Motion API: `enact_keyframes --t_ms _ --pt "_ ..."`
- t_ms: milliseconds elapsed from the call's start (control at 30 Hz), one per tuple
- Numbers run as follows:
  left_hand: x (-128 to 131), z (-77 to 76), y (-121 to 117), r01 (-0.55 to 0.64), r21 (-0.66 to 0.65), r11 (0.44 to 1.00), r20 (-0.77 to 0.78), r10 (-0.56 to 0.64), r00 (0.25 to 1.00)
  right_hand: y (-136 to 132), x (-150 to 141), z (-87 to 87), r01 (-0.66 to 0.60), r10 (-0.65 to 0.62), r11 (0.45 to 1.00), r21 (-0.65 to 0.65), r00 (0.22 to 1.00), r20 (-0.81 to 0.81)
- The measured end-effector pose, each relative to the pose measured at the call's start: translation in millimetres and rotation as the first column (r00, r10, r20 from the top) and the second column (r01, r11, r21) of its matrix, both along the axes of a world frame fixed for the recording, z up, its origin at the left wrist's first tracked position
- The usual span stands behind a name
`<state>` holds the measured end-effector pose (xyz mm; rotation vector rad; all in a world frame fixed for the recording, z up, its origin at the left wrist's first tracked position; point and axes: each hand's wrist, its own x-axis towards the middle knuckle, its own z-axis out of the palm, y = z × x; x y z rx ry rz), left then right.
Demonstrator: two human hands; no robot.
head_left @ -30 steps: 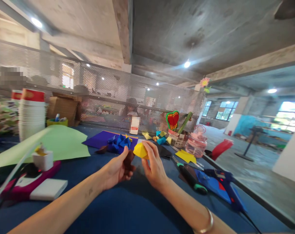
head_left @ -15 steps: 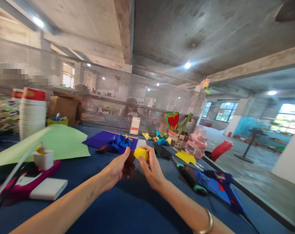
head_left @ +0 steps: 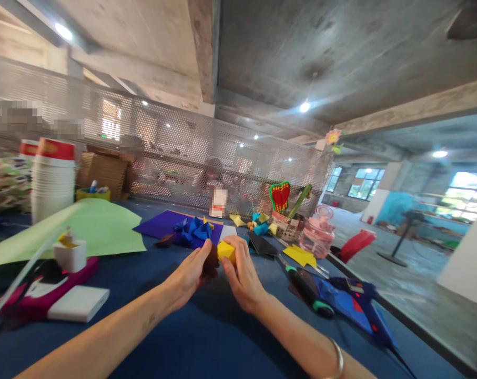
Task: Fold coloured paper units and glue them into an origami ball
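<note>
My left hand [head_left: 193, 268] is closed around a dark brown folded-paper piece [head_left: 210, 258], its thumb pressed on top. Against that piece, my right hand [head_left: 242, 273] grips a yellow folded-paper piece [head_left: 225, 251] between thumb and fingers. The two pieces meet or nearly meet; their contact is too small to make out. Just behind the hands lie blue folded-paper pieces [head_left: 193, 229] on purple paper sheets [head_left: 155, 227]. A black paper piece [head_left: 263, 244] rests beyond my right hand.
At right lie a blue glue gun [head_left: 366, 302], a black-and-green tool handle [head_left: 311, 292] and yellow paper [head_left: 300, 255]. A pink jar [head_left: 317, 234] stands behind them. At left are stacked paper cups [head_left: 53, 184], a green sheet [head_left: 104, 229] and a power strip [head_left: 37, 289].
My right fingers have shifted over the yellow piece, and the thumb now sits lower. My left fingers have turned slightly around the brown piece.
</note>
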<state>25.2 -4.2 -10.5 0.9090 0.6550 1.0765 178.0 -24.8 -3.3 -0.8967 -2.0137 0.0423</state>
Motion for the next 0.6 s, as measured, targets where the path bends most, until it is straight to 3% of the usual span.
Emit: enact_keyframes --t_ms 300,600 --pt "-1.1 7.3 -5.9 -0.053 0.006 0.999 0.005 0.053 0.999 -2.1 -2.9 -1.3 0.007 -0.006 1.000 -0.020 1.000 0.018" --pt "0.0 4.9 -5.3 -0.077 0.010 0.997 -0.002 0.077 0.997 0.2 -2.4 -1.6 -0.021 0.022 0.998 -0.052 1.000 0.007"
